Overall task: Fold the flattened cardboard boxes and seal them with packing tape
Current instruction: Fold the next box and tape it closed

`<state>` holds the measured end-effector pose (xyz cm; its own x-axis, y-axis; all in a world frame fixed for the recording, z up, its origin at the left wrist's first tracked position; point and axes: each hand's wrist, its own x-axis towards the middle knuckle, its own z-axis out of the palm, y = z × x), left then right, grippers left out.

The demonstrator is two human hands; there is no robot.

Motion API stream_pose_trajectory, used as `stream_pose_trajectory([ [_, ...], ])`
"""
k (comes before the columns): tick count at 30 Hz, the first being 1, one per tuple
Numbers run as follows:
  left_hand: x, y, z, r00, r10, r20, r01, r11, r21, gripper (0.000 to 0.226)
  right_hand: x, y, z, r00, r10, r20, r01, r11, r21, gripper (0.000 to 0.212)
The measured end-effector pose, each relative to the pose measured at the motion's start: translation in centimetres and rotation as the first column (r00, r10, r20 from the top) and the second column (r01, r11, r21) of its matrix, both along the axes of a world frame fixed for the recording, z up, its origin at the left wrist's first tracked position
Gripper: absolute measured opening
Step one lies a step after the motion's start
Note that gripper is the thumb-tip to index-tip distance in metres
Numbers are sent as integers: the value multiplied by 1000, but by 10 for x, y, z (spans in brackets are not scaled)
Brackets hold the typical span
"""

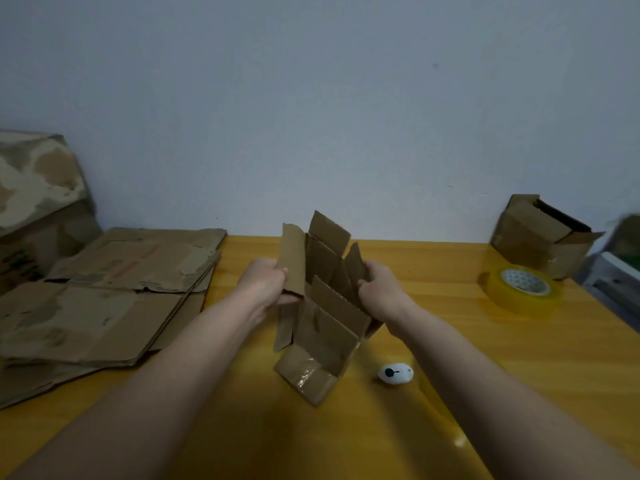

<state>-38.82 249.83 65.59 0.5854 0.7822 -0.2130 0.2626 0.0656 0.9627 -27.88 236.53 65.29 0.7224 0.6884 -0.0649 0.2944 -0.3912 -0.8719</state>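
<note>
Item: small cardboard box (323, 306), half opened, held above the middle of the yellow table (450, 393), long axis running away from me, near end taped shut, far flaps standing loose. My left hand (265, 282) grips its left wall and my right hand (379, 289) grips its right wall, both arms stretched forward at about equal reach. Roll of tape (523, 287) lies well apart to the right, nearer my right hand; stack of flat boxes (114, 296) lies left.
</note>
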Motion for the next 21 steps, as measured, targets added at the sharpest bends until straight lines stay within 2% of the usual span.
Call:
stream_pose_trajectory([
  [4,-16,3,15,997,-71,27,72,994,-76,38,13,-4,24,998,4,61,1,996,-87,23],
  [11,-41,0,19,989,-115,92,139,936,-325,70,15,-4,44,983,69,172,-35,981,-192,21],
  [13,-40,-3,11,993,-86,75,104,951,-290,77,9,-2,37,983,59,172,-28,984,-177,20],
  [15,-33,-6,5,997,-79,12,80,985,-152,73,5,0,31,983,37,178,-14,992,-127,19],
  [16,-30,-8,3,998,-65,-16,64,995,-75,68,5,0,29,987,30,159,-18,997,-76,25],
  [18,-25,-7,-1,999,-15,-36,15,1000,8,62,6,-4,24,997,80,7,-80,995,64,41],
  [20,-24,-3,-5,999,36,-8,-35,999,14,62,7,-10,20,966,184,-183,-150,971,185,65],
  [21,-23,-1,-8,998,61,23,-61,998,-1,62,7,-11,16,953,215,-215,-171,964,204,69],
])
